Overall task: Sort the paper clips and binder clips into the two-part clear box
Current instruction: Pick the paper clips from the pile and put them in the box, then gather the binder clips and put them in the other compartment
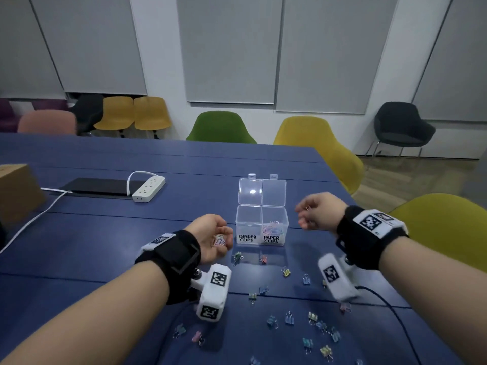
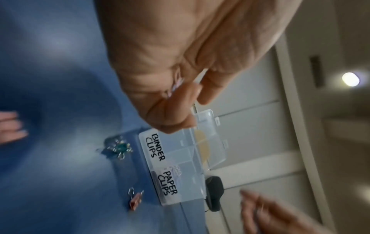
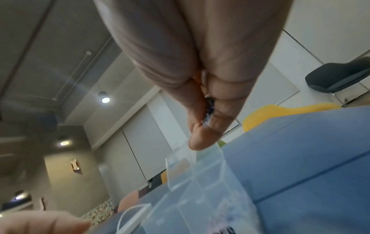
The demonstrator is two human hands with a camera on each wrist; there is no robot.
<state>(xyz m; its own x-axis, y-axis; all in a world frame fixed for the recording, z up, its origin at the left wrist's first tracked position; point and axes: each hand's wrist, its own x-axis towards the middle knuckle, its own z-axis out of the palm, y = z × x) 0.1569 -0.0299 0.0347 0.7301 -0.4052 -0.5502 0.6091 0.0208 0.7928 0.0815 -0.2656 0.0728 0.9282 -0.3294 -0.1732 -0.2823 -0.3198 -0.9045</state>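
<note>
Binder clips (image 1: 290, 317) – near table edge (image 1: 340, 185)

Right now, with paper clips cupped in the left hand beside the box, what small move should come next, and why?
Probably carry the left hand over the PAPER CLIPS compartment and tip its paper clips in: that half already holds clips, the lid stands open, the BINDER CLIPS compartment looks empty.

An office meeting room: a long blue table (image 1: 184, 164) fills the middle, coloured shell chairs (image 1: 221, 126) line the far wall under grey roller blinds (image 1: 229, 48), and a power strip (image 1: 149, 188) lies at centre left beside a black mat (image 1: 97, 185).
</note>
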